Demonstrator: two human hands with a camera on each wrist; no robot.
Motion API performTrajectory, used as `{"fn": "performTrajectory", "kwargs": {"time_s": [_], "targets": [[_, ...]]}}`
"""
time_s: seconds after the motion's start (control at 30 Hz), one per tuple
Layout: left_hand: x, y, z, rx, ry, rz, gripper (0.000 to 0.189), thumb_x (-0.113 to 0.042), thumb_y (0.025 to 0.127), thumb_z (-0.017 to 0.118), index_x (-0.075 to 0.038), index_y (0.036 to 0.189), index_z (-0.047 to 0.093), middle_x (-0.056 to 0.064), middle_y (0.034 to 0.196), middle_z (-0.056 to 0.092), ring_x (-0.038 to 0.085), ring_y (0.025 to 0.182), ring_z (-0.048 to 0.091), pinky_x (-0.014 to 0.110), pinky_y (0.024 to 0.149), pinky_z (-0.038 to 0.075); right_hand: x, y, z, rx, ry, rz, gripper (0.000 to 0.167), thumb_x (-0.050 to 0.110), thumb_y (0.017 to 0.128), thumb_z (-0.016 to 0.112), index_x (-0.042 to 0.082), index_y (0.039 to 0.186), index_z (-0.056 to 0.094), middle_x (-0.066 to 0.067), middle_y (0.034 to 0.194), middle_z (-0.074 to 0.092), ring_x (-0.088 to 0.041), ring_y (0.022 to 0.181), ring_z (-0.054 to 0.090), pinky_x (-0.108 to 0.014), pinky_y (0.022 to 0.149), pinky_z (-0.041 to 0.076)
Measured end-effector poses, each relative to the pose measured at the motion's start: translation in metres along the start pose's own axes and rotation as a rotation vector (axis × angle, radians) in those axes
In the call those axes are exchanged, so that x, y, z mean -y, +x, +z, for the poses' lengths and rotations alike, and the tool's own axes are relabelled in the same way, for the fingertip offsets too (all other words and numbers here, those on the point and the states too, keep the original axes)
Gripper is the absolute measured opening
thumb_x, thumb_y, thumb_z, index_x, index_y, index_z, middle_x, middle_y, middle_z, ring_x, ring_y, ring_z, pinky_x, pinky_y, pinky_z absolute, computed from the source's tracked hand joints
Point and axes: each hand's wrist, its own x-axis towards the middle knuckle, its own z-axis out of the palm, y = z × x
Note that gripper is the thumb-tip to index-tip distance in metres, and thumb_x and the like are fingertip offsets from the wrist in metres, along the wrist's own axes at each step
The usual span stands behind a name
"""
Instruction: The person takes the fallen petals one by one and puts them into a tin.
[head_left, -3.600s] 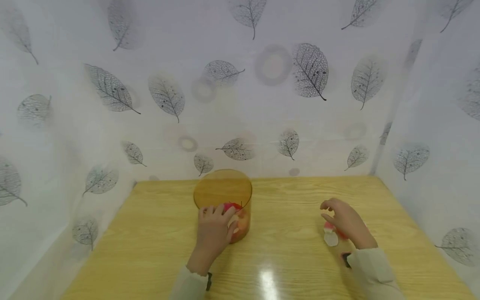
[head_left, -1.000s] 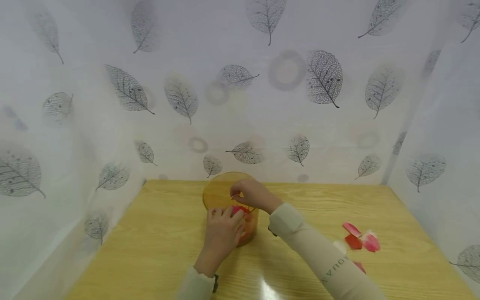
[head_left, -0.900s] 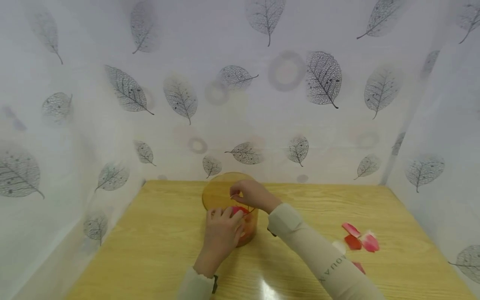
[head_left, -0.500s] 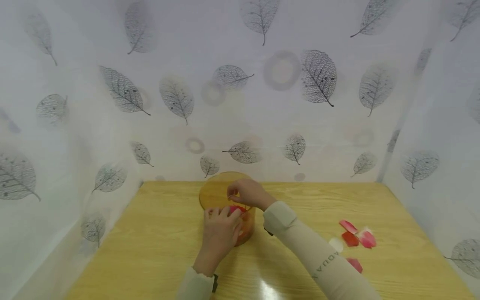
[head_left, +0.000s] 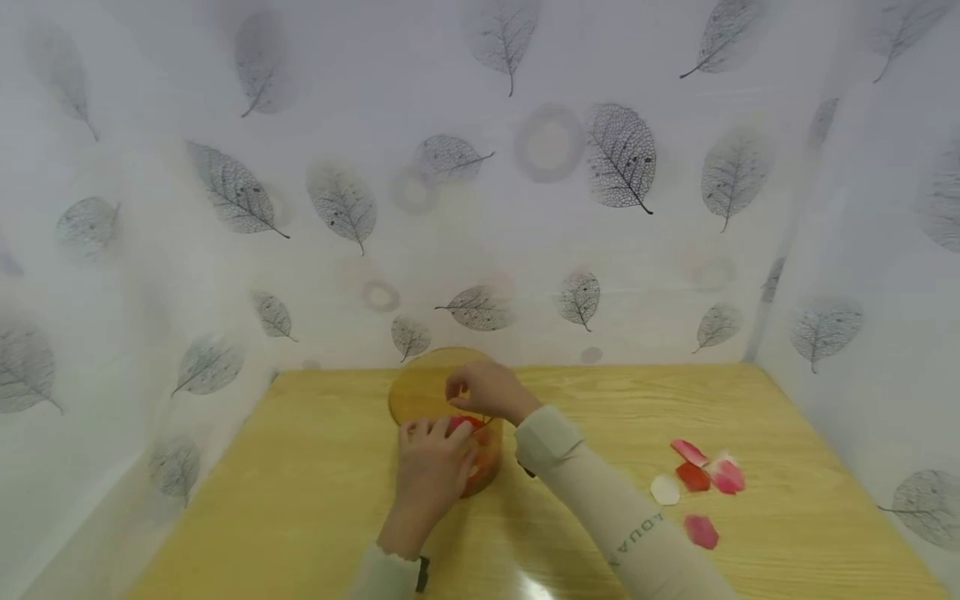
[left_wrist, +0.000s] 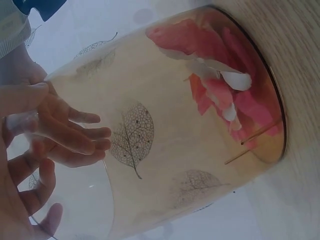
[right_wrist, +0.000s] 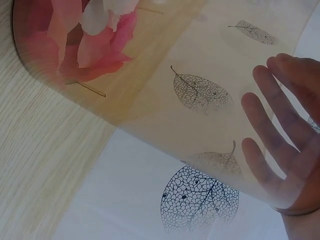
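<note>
An amber see-through tall round container stands upright on the wooden table. Pink, red and white flower petals lie heaped in its bottom, with thin brown sticks beside them. My left hand grips the container's rim on its near left side, its fingers bent over the edge. Over the container's mouth, my right hand reaches in from the right. Seen through the tinted wall in the right wrist view, the right fingers are loosely spread, high above the petals, with nothing visible between them.
Several loose petals, pink, red and white, lie on the table to the right. White cloth printed with grey leaves encloses the table at the back and both sides.
My right hand has come from the petals on the right to the container's mouth and stays there over the last second. My left hand keeps its place on the rim.
</note>
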Motion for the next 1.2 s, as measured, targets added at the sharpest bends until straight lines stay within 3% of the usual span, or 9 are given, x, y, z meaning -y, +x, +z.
{"fn": "performTrajectory", "kwargs": {"time_s": [0.27,0.4,0.5,0.67,0.8,1.0,1.2], "targets": [[0.001,-0.001,0.002,-0.002,0.008,0.01,0.03,-0.037,0.071,0.078,-0.023,0.087,0.058,0.0,0.083,0.061,0.024,0.075,0.055,0.045,0.078,0.041,-0.003,-0.002,0.001,-0.063,0.009,-0.045,0.018,0.021,0.089,0.062,0.015,0.105,0.069,0.001,0.099,0.07,-0.014,0.09,0.064,-0.026,0.079,0.052],[0.003,-0.001,0.0,0.001,0.013,0.015,0.029,-0.037,0.071,0.078,-0.023,0.088,0.059,0.0,0.084,0.062,0.024,0.075,0.055,0.045,0.077,0.042,-0.005,-0.012,-0.008,-0.172,0.009,-0.134,0.022,0.019,0.089,0.063,0.01,0.109,0.066,-0.002,0.106,0.07,-0.017,0.097,0.065,-0.03,0.087,0.051],[0.002,0.0,-0.001,-0.001,0.01,0.017,0.028,-0.036,0.071,0.078,-0.023,0.088,0.06,0.001,0.084,0.063,0.024,0.074,0.055,0.044,0.076,0.042,-0.014,-0.03,-0.021,-0.271,-0.028,-0.183,0.022,0.016,0.086,0.066,0.009,0.107,0.067,-0.003,0.105,0.07,-0.018,0.098,0.065,-0.033,0.089,0.051],[0.0,0.001,-0.002,0.01,0.003,0.014,0.03,-0.034,0.07,0.079,-0.023,0.091,0.062,0.002,0.086,0.064,0.025,0.077,0.055,0.045,0.077,0.041,-0.042,-0.077,-0.041,-0.39,-0.124,-0.178,0.022,0.012,0.081,0.071,0.008,0.102,0.068,-0.003,0.1,0.071,-0.019,0.094,0.066,-0.034,0.086,0.052],[0.001,0.002,-0.001,0.024,0.006,0.011,0.032,-0.036,0.069,0.08,-0.024,0.093,0.062,0.002,0.089,0.064,0.025,0.078,0.055,0.046,0.079,0.041,-0.069,-0.122,-0.048,-0.416,-0.204,-0.108,0.024,0.013,0.078,0.074,0.01,0.102,0.068,-0.003,0.099,0.07,-0.02,0.092,0.066,-0.037,0.083,0.052],[0.0,0.002,-0.001,0.032,0.01,0.013,0.033,-0.037,0.07,0.079,-0.023,0.094,0.063,0.002,0.087,0.064,0.026,0.079,0.056,0.047,0.08,0.043,-0.112,-0.191,-0.045,-0.364,-0.291,0.017,0.025,0.013,0.074,0.077,0.011,0.098,0.068,-0.002,0.094,0.069,-0.02,0.086,0.067,-0.037,0.076,0.054],[-0.002,0.003,-0.004,0.044,0.012,0.005,0.032,-0.037,0.07,0.079,-0.024,0.095,0.063,0.002,0.086,0.063,0.026,0.079,0.057,0.047,0.079,0.044,-0.15,-0.252,-0.039,-0.227,-0.259,0.204,0.022,0.01,0.074,0.077,0.008,0.093,0.067,-0.003,0.089,0.067,-0.021,0.079,0.064,-0.037,0.069,0.053]]}}
